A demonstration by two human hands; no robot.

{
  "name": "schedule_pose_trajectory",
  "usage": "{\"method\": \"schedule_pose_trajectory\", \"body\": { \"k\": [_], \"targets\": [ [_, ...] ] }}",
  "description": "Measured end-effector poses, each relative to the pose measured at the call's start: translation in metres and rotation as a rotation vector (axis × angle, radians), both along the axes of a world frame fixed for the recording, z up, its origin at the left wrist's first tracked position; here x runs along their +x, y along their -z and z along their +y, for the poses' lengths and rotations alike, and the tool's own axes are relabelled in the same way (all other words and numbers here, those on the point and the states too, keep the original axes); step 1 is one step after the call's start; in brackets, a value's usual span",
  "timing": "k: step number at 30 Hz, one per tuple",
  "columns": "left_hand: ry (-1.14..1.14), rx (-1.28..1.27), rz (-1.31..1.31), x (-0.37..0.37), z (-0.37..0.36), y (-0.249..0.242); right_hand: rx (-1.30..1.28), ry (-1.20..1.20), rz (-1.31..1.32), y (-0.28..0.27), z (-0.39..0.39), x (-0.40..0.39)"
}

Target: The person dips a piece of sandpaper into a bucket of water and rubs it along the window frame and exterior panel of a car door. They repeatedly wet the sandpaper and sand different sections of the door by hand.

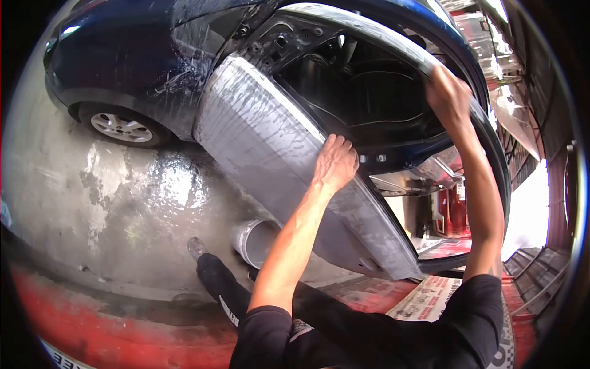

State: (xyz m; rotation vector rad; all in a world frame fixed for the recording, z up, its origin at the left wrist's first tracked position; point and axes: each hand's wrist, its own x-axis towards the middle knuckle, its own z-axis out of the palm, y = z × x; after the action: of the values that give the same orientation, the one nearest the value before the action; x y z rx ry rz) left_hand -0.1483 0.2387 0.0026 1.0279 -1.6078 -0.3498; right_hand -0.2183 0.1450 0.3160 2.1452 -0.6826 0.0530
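Observation:
A car door (pixel 264 135) stands open, its grey, sanded-looking outer panel wet and streaked with whitish runs. My left hand (pixel 337 163) is closed over the top edge of that panel, at the window opening, fingers curled over the sill. Higher up on the right, my right hand (pixel 450 98) is curled against the door's window frame (pixel 375 29). Motion blurs its fingers, and whatever lies between them and the frame is hidden. Through the window opening a dark car seat (pixel 387 92) shows.
The dark blue car body (pixel 117 55) and its front wheel (pixel 121 127) are at the left. A pale bucket (pixel 244 241) stands on the wet concrete floor (pixel 147 203) by my leg. Behind the door is something red (pixel 453 212). Metal racks (pixel 534 277) stand at the right.

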Motion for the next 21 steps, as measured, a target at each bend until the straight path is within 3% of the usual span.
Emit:
{"method": "schedule_pose_trajectory", "body": {
  "k": [4, 9, 11, 13, 17, 19, 21],
  "targets": [
    [-0.036, -0.038, 0.044, -0.006, -0.001, 0.0, -0.091, -0.013, 0.069, -0.02, 0.015, -0.024],
    [0.075, 0.105, -0.162, 0.001, -0.003, -0.01, 0.083, -0.214, 0.09, 0.056, -0.074, 0.08],
    [0.101, 0.078, -0.092, -0.001, -0.002, -0.008, 0.033, -0.155, 0.178, 0.075, -0.101, 0.094],
    [0.041, 0.067, -0.112, -0.001, -0.002, -0.007, 0.083, -0.253, 0.133, 0.047, -0.072, 0.061],
    [-0.025, -0.023, 0.036, -0.004, -0.002, -0.002, -0.1, -0.059, 0.014, -0.023, 0.019, -0.054],
    [-0.059, -0.038, 0.026, -0.005, -0.003, -0.006, -0.126, -0.029, 0.028, -0.029, 0.024, -0.049],
    [-0.025, -0.01, 0.034, -0.006, 0.0, -0.003, -0.114, -0.168, 0.043, -0.006, -0.005, -0.022]
  ]
}}
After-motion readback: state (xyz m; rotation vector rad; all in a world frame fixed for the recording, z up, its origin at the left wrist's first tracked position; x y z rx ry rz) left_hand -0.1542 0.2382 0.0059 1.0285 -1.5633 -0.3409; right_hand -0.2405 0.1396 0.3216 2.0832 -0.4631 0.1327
